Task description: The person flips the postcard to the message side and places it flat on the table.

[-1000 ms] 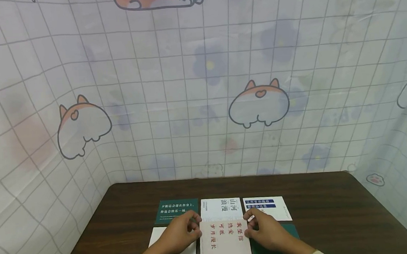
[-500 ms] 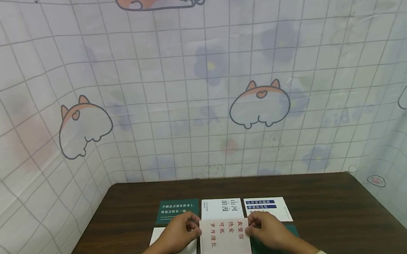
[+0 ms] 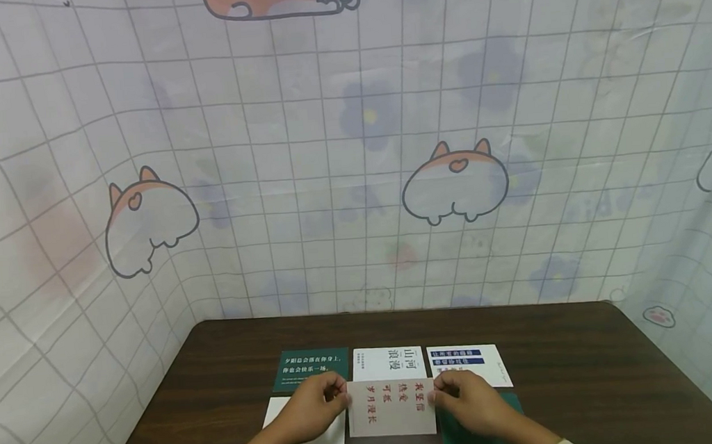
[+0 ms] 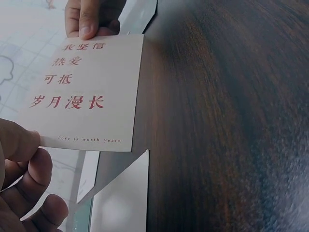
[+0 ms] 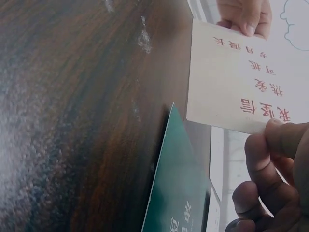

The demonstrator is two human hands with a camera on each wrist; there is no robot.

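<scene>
Currently, I watch the left hand [image 3: 313, 410] and right hand [image 3: 468, 400] pinch a cream card with red lettering [image 3: 392, 416] at its nine and three o'clock edges, raised off the dark table [image 3: 581, 371] at six o'clock in my head view. Matched thumbs and light, level pressure should, I judge, prevent bowing. Around it lie a green card [image 3: 309, 360] at ten, white card [image 3: 374, 367] at twelve, blue-banded card [image 3: 492, 369] at two; a blank card [image 3: 326, 440] at eight and dark green card [image 3: 455, 434] at four, both partly hand-covered, limit room for lowering.
</scene>
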